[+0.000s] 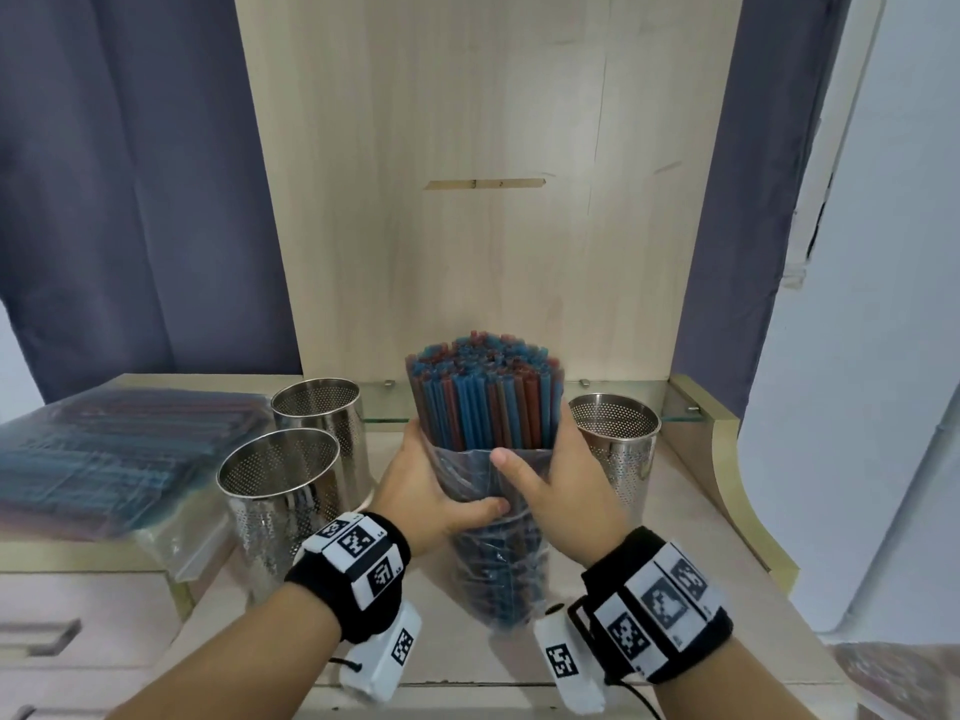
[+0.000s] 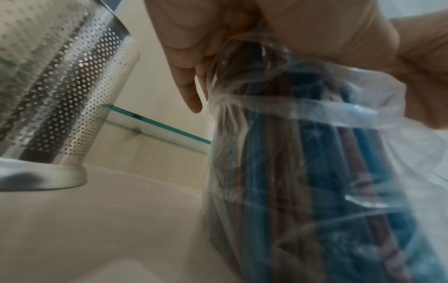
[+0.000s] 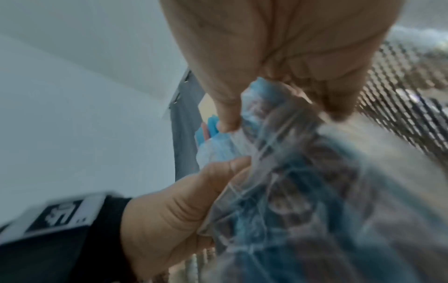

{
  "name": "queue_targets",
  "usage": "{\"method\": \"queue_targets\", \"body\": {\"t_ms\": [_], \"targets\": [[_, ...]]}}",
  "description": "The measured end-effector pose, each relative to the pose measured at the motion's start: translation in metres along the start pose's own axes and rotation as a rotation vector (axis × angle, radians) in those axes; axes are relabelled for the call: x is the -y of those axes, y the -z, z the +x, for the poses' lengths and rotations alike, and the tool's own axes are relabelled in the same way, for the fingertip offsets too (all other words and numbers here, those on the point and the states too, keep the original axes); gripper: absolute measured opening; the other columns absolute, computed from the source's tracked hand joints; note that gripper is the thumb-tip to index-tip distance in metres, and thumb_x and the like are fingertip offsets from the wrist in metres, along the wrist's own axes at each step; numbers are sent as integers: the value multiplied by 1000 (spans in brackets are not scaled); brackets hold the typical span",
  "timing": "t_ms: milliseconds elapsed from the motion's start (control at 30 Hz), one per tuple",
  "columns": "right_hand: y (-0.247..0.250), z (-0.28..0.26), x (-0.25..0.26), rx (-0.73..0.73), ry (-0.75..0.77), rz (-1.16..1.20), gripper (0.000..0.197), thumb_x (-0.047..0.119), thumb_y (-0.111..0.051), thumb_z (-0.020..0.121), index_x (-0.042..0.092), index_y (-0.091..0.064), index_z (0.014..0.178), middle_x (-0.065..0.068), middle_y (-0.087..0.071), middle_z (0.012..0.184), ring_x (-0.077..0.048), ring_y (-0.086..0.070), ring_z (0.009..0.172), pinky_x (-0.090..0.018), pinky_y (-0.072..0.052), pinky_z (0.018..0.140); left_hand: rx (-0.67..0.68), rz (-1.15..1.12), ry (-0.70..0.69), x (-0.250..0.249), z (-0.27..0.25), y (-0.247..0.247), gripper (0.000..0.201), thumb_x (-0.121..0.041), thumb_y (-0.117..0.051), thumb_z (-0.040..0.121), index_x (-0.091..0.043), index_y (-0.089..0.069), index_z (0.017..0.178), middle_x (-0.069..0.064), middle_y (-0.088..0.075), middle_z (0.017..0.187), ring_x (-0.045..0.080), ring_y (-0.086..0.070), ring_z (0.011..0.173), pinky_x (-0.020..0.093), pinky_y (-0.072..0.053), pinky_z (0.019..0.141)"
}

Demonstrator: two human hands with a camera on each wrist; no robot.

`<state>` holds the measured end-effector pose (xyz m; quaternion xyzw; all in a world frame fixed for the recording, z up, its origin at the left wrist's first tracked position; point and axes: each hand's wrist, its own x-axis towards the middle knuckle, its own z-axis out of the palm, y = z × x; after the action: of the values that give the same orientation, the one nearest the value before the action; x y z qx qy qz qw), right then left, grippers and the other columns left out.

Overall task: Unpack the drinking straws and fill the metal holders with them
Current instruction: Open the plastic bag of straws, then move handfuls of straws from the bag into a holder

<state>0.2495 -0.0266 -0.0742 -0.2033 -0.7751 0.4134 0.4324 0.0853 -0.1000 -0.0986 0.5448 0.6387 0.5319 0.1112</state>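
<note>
A thick bundle of blue and red straws (image 1: pixel 485 394) stands upright on the desk, its lower half still inside a clear plastic bag (image 1: pixel 498 569). My left hand (image 1: pixel 428 491) grips the bag from the left, thumb across its front. My right hand (image 1: pixel 563 485) grips it from the right, thumb on the bag's rim. In the left wrist view the bag (image 2: pixel 315 172) wraps the straws under my fingers (image 2: pixel 189 86). The right wrist view shows the bag (image 3: pixel 290 191) crumpled between both hands. Three perforated metal holders stand empty: two at left (image 1: pixel 278 491) (image 1: pixel 322 423), one at right (image 1: pixel 615 449).
Sealed packs of straws (image 1: pixel 114 454) lie stacked at the left on a lower cabinet top. A glass shelf edge (image 1: pixel 670 407) runs along the back under a wooden panel (image 1: pixel 488 174). The desk's raised curved edge (image 1: pixel 737 491) borders the right side.
</note>
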Motion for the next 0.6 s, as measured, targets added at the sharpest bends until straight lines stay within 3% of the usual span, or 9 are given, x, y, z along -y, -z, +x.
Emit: {"method": "queue_targets", "body": {"t_ms": [67, 167, 233, 333, 400, 467, 533, 600], "targets": [[2, 1, 3, -21, -84, -166, 62, 24, -66, 92, 28, -29, 143, 9, -57, 130, -1, -55, 119, -10, -42, 96, -26, 29, 19, 2, 6, -3, 109, -42, -95, 41, -29, -33, 130, -14, -61, 118, 1, -60, 111, 34, -54, 95], [7, 0, 9, 9, -159, -447, 54, 25, -57, 97, 20, -31, 143, -1, -63, 120, -16, -61, 110, -24, -47, 90, -75, 77, 54, 6, 15, -5, 112, -47, -93, 39, -33, -30, 130, -13, -57, 121, 7, -58, 114, 37, -53, 97], [14, -3, 13, 24, -127, -582, 46, 26, -54, 99, 17, -40, 142, -4, -67, 112, -17, -65, 99, -27, -50, 84, -111, 98, 72, 10, 18, -5, 112, -47, -92, 41, -31, -29, 132, -12, -55, 122, 10, -56, 115, 38, -52, 99], [35, -3, 18, -200, 55, -658, 31, 28, -57, 95, 16, -64, 123, -2, -71, 108, -19, -65, 96, -30, -50, 82, -140, 117, 79, 13, 17, -7, 110, -42, -93, 46, -27, -29, 134, -9, -54, 124, 12, -54, 118, 38, -49, 102], [52, 3, 13, -334, 133, -810, 36, 40, -59, 86, 17, -70, 111, -6, -69, 110, -28, -61, 103, -38, -48, 86, -150, 142, 68, 14, 16, -11, 108, -37, -93, 50, -24, -29, 136, -6, -52, 126, 13, -51, 119, 32, -46, 103], [67, 13, 4, -279, -13, -957, 61, 61, -54, 78, 23, -64, 124, -11, -58, 131, -34, -50, 123, -48, -42, 100, -155, 186, 56, 13, 16, -14, 106, -36, -93, 52, -21, -29, 136, -4, -51, 128, 12, -49, 119, 24, -41, 99], [77, 22, -6, -125, -188, -1042, 85, 79, -49, 77, 29, -42, 145, -15, -38, 151, -36, -31, 141, -54, -31, 111, -155, 208, 47, 14, 18, -16, 110, -37, -93, 52, -22, -27, 138, -3, -50, 129, 11, -48, 119, 22, -39, 98], [83, 30, -14, 9, -249, -1052, 102, 86, -48, 73, 32, -21, 154, -14, -25, 159, -35, -25, 145, -53, -27, 113, -159, 195, 42, 14, 20, -17, 115, -38, -93, 51, -26, -24, 142, -5, -49, 132, 10, -47, 122, 22, -38, 100]]}}
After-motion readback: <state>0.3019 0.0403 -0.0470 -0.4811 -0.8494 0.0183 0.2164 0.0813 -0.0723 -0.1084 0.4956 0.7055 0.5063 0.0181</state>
